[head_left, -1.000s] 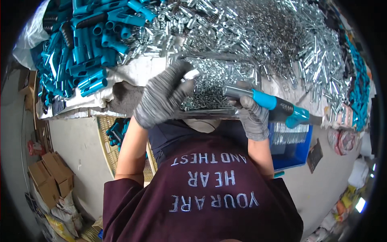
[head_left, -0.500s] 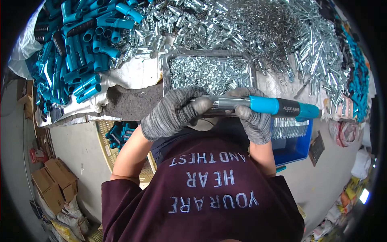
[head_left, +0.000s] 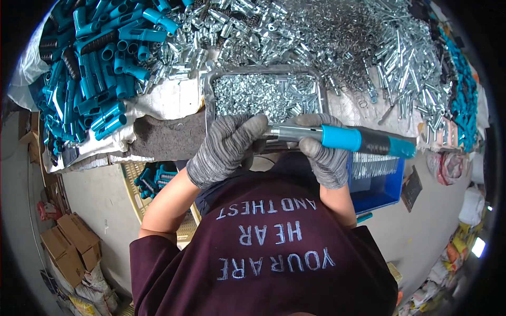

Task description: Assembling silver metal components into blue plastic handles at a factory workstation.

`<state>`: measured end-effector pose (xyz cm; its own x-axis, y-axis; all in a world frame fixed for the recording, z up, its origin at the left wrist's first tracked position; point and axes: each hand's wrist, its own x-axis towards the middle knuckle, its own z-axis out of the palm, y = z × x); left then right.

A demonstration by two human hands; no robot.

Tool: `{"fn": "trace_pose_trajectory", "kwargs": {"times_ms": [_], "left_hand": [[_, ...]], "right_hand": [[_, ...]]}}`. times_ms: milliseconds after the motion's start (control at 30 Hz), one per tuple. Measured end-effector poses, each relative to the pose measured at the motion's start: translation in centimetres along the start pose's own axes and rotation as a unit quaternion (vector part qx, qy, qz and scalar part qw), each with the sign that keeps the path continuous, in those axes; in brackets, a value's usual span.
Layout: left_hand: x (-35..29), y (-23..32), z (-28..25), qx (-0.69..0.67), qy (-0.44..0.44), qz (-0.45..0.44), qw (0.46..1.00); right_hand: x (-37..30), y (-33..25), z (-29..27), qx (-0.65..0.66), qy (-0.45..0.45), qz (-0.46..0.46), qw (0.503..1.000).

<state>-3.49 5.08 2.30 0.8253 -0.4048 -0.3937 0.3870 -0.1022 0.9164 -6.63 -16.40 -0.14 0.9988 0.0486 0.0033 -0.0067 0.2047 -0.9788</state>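
Observation:
Both of my hands wear grey knitted gloves. Between them, level above the table's near edge, lies a tool with a silver metal shaft and a teal-and-black handle [head_left: 341,138]; its exact kind does not show. My right hand [head_left: 328,158] is closed round it where shaft and handle meet, thumb underneath. At the shaft's left end, my left hand [head_left: 224,147] has its fingers curled and its thumb against the tip. Whatever small part its fingers may hold is hidden. Just beyond the hands stands a dark-rimmed tray [head_left: 210,100] full of small silver metal pieces [head_left: 258,95].
Teal tubular housings [head_left: 97,73] are heaped at the far left. Metal fittings [head_left: 226,26], springs [head_left: 342,37] and silver pins [head_left: 406,68] cover the table's back. Below the table are a blue bin [head_left: 387,189], a yellow crate [head_left: 132,192] and cardboard boxes [head_left: 71,239].
My left thumb has lifted and drawn back toward the shaft's tip, baring more of the shaft. The right hand keeps its hold. The whole view has shifted slightly.

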Motion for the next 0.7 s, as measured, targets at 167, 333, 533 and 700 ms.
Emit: {"fn": "trace_pose_trajectory", "kwargs": {"times_ms": [167, 333, 533, 700], "left_hand": [[0.4, 0.2, -0.9, -0.098, -0.117, -0.162, 0.975], [0.5, 0.3, -0.3, 0.168, -0.056, 0.218, 0.960], [1.0, 1.6, -0.2, 0.189, -0.004, 0.283, 0.940], [0.8, 1.5, -1.0, 0.306, -0.026, 0.295, 0.905]], "right_hand": [[0.5, -1.4, -1.4, -0.104, -0.103, -0.046, 0.988], [0.1, -0.4, -1.3, 0.007, -0.034, -0.021, 0.999], [0.1, 0.5, -0.5, 0.150, 0.065, 0.067, 0.984], [0.2, 0.5, 0.1, 0.122, 0.054, 0.078, 0.988]]}}
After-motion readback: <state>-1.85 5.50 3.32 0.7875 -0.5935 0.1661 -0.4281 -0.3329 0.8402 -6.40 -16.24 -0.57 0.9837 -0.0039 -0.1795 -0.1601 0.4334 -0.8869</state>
